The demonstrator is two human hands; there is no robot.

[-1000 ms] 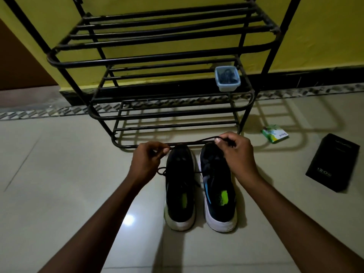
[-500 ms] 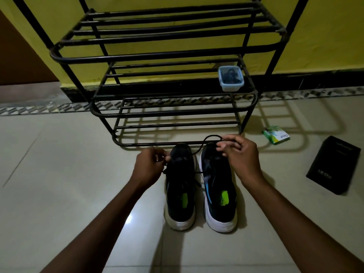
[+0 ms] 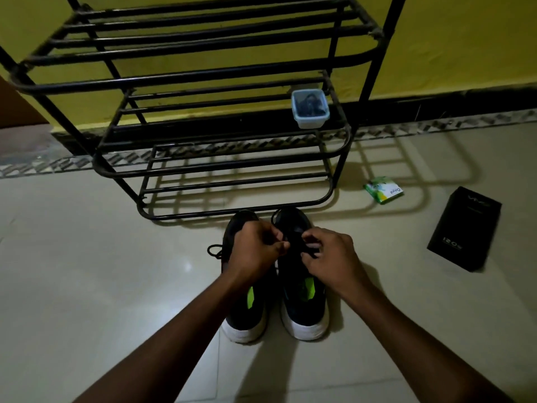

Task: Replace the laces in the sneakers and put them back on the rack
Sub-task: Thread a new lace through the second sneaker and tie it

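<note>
Two black sneakers with white heels stand side by side on the floor, the left sneaker (image 3: 245,312) and the right sneaker (image 3: 302,301), toes toward the black metal shoe rack (image 3: 203,78). My left hand (image 3: 255,248) and my right hand (image 3: 331,254) are close together over the front of the right sneaker, each pinching a part of its black lace (image 3: 309,253). A loop of lace (image 3: 213,251) sticks out at the left side of the left sneaker. The lacing under my fingers is hidden.
A small clear plastic box (image 3: 310,109) with dark laces inside sits on the rack's middle shelf at the right. On the floor to the right lie a green packet (image 3: 383,189) and a black box (image 3: 465,228). A yellow wall stands behind the rack.
Both hands have come inward and down from a wide stretch of the lace to meet over the right sneaker's front. The view has tilted down slightly.
</note>
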